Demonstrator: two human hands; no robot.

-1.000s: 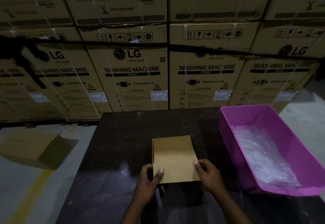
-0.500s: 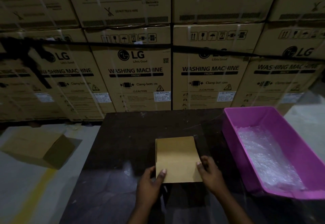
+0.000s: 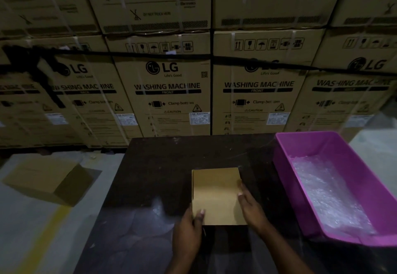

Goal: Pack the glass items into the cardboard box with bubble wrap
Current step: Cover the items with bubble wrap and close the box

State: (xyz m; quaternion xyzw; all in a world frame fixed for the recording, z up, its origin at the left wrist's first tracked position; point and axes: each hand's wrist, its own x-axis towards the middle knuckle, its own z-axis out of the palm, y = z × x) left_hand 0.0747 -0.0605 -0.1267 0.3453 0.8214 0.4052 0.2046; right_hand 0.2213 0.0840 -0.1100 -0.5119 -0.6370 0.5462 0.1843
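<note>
Now both hands on the flat carton

Nearest me, I am seeing the left hand (image 3: 189, 228) pinching the near left corner of the flattened cardboard box (image 3: 216, 196), thumb lying on top. My right hand (image 3: 250, 206) is lying against its right edge, fingers loosely bent; whether they are gripping I cannot tell. That box is lying on the dark table (image 3: 163, 162). To the right, bubble wrap (image 3: 326, 192) is sitting inside the pink tub (image 3: 285, 166). Beyond, LG washing machine cartons (image 3: 169, 84) are standing stacked.

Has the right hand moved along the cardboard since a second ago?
Yes. The right hand slid up the flat cardboard box's right edge, away from its near corner toward the far end.
</note>
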